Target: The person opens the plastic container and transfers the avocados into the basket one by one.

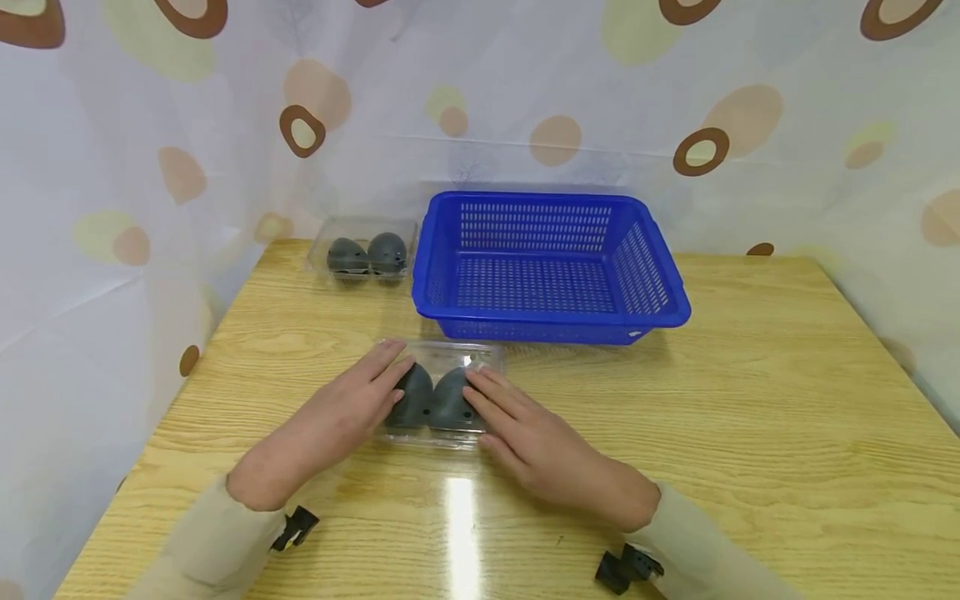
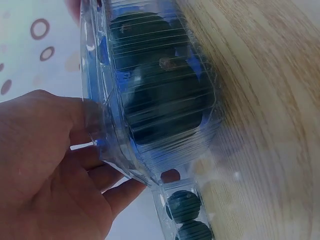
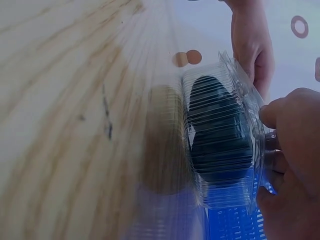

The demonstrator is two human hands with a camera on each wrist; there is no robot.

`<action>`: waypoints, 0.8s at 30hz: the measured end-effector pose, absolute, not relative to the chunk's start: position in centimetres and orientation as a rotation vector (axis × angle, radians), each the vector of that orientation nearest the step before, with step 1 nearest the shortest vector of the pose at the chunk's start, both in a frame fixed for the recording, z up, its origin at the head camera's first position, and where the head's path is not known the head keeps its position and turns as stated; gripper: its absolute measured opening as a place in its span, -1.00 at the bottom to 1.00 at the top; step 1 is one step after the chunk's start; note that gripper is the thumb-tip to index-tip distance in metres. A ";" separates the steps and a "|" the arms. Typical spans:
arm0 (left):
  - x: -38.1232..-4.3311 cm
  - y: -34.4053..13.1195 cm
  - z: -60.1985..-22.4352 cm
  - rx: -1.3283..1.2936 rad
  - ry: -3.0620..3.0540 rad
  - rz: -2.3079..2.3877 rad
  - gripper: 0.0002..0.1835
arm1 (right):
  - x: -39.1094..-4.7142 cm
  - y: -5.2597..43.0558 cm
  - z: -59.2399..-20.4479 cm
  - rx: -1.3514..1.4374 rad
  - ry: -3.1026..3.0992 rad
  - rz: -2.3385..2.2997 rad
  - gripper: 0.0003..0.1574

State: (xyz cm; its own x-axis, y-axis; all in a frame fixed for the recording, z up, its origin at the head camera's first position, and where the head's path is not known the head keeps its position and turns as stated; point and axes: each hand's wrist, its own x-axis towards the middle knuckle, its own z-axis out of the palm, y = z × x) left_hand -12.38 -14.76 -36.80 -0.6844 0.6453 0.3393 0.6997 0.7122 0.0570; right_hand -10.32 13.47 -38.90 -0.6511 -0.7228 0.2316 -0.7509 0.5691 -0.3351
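Observation:
A clear plastic clamshell box [image 1: 442,439] with two dark green avocados [image 1: 452,400] inside lies on the table in front of the blue basket. On the left part of its top rests my left hand [image 1: 352,408], fingers nearly straight and pressing the lid. My right hand [image 1: 555,450] presses the right part, its fingers extended over the lid and its thumb near the front edge. The left wrist view shows the ribbed side of the box [image 2: 170,155] with the left fingers along its rim. In the right wrist view, the right fingers [image 3: 272,115] touch the rim.
A blue plastic basket [image 1: 551,317] stands behind the box on the wooden table [image 1: 750,400]. Left of the basket sits a second clear box [image 1: 330,229] with two dark green avocados. Patterned cloth [image 1: 525,83] hangs behind and at the sides.

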 end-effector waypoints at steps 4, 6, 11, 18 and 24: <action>-12.4 -14.5 -36.9 -1.069 -2.619 -0.266 -0.51 | -10.2 13.9 -38.8 1.264 -2.732 0.647 -0.29; -12.5 -14.3 -36.8 -1.062 -2.674 -0.297 -0.49 | -10.1 14.2 -38.8 1.258 -2.737 0.654 -0.29; -12.5 -13.8 -36.6 -1.024 -2.886 -0.453 -0.35 | -10.0 15.0 -38.6 1.234 -2.766 0.671 -0.29; -12.6 -13.0 -36.3 -1.036 -2.942 -0.503 -0.17 | -9.7 16.1 -38.6 1.195 -2.812 0.689 -0.28; -12.7 -12.2 -36.2 -1.087 -2.904 -0.470 -0.11 | -9.6 17.0 -38.7 1.161 -2.820 0.708 -0.28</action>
